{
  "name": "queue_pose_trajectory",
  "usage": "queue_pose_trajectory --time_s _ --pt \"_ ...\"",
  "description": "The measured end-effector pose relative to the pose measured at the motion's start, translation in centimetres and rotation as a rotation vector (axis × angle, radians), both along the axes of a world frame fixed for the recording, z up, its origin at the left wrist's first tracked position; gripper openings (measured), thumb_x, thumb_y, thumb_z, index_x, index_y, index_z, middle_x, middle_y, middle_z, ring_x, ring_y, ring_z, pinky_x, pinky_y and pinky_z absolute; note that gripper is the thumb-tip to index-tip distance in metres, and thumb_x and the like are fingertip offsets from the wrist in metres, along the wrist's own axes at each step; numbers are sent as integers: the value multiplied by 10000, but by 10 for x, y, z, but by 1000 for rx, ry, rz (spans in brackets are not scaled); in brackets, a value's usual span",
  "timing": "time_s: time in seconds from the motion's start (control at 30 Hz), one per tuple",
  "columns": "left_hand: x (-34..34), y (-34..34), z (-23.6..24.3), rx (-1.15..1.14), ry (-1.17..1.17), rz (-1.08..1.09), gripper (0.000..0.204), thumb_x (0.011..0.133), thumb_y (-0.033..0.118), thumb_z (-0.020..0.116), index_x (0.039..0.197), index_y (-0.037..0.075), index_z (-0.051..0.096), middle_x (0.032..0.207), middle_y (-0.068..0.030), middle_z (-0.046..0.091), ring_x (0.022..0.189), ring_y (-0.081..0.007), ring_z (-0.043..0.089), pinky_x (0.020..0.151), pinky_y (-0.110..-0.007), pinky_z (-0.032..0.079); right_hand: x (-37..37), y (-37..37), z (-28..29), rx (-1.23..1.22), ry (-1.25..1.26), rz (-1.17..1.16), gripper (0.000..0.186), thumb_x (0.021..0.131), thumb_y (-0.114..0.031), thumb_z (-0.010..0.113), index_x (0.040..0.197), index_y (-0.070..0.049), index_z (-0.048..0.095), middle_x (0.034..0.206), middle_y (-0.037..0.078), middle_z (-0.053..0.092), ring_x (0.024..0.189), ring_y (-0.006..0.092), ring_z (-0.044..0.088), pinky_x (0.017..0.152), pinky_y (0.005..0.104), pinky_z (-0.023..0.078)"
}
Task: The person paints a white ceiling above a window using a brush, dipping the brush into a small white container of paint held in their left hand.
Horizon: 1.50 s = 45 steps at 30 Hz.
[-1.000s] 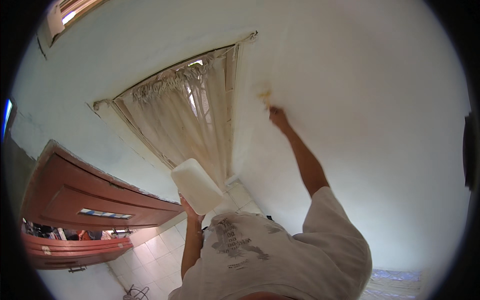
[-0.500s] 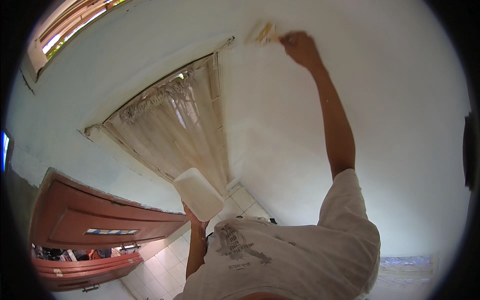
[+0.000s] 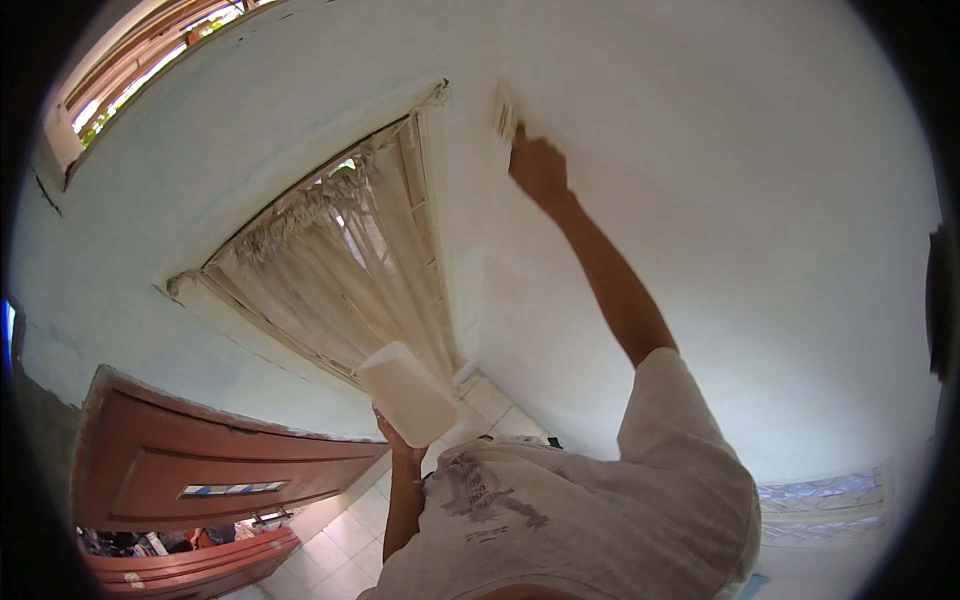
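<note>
High up, with the arm stretched out, my right hand [image 3: 541, 172] is closed on the handle of a paintbrush [image 3: 506, 112]. The brush is blurred, its bristles at the white wall [image 3: 640, 110] near the corner. Whether they touch the wall I cannot tell. Down at chest height, my left hand [image 3: 400, 440] grips a white rectangular plastic container [image 3: 408, 394] from below and the side. The container is tilted, and its inside is hidden from here.
Left of the corner is a window with a pale gathered curtain [image 3: 335, 250]. A red-brown door [image 3: 220, 470] stands at lower left, with cluttered items [image 3: 190, 540] beyond it. Pale floor tiles [image 3: 345, 535] lie below. A slatted opening [image 3: 150, 70] is at upper left.
My right hand has moved left and down with the paintbrush, closer to the wall corner. The container in my left hand has shifted slightly right in view.
</note>
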<state>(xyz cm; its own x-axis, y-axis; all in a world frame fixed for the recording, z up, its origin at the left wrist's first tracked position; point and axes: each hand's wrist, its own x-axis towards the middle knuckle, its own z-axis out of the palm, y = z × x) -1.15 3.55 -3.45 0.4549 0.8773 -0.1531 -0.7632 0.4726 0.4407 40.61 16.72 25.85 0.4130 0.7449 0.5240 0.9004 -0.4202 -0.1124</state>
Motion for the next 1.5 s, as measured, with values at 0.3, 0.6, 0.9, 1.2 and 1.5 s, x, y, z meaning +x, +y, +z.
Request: queue_pose_trajectory --time_s 0.3,0.6,0.9,1.2,1.5 --pt "-7 -3 -1 -50 1 4 608 957 550 494 1416 159 423 1293 -75 575 1130 -273 622 916 -472 566 20 1 -33 -253 152 64 292 876 -234 570 1004 17 648 1034 261 670 992 424 636 871 524 531" --pt "-23 -10 -17 -87 -7 -51 715 958 642 386 1461 134 399 1362 -125 556 1199 -317 592 983 -534 518 12 -11 202 513 -234 159 240 922 -130 560 1034 50 672 719 259 652 649 423 638 619 485 518" --pt "-34 -11 -24 -63 14 -10 673 984 600 352 1464 130 394 1391 -134 538 1221 -316 582 987 -538 516 -5 -3 -72 -1 -9 41 610 889 -129 544 1482 -83 412 787 188 637 717 359 664 659 495 557" --pt "-16 -16 6 124 250 87 550 996 533 415 1379 142 466 1251 -72 603 1105 -265 629 908 -464 563 45 -2 -106 -57 117 84 200 839 -189 602 870 -10 686 892 224 673 834 410 634 818 537 505" --pt "-26 -7 -23 -92 4 -35 646 982 590 366 1453 151 415 1362 -106 560 1202 -339 590 982 -570 508 -7 -23 198 505 -106 196 263 923 -122 546 1065 78 641 818 271 671 750 430 654 685 495 533"
